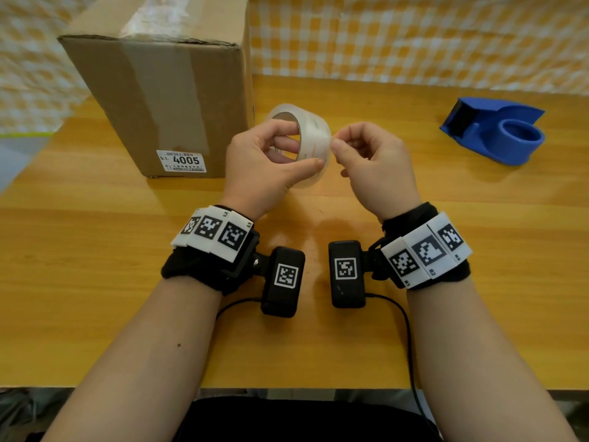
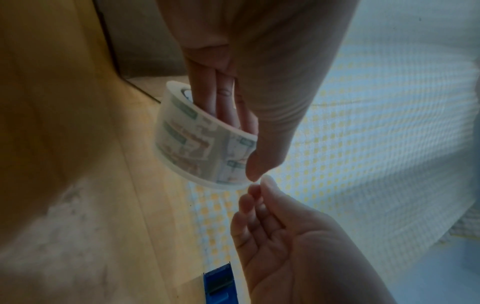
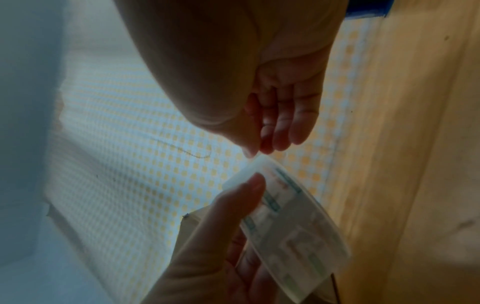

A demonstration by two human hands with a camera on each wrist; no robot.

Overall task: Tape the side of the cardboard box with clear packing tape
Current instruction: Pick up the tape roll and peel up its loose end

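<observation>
A tall cardboard box (image 1: pixel 159 100) stands at the table's back left, with a taped seam running down its near side. Just right of it, above the table, my left hand (image 1: pixel 255 161) grips a roll of clear packing tape (image 1: pixel 315 135), fingers through the core and thumb on the outer face. The left wrist view shows the same roll (image 2: pixel 192 144) with printed labels visible through it. My right hand (image 1: pixel 366 161) has its fingers curled, and its thumb and index finger pinch at the roll's right rim (image 3: pixel 257 162). A loose tape end is not discernible.
A blue tape dispenser (image 1: pixel 494 129) sits at the back right of the wooden table (image 1: pixel 318 346). A yellow checkered cloth (image 1: pixel 414 36) hangs behind the table. The table's near edge is close to my body, and cables trail from the wrist cameras.
</observation>
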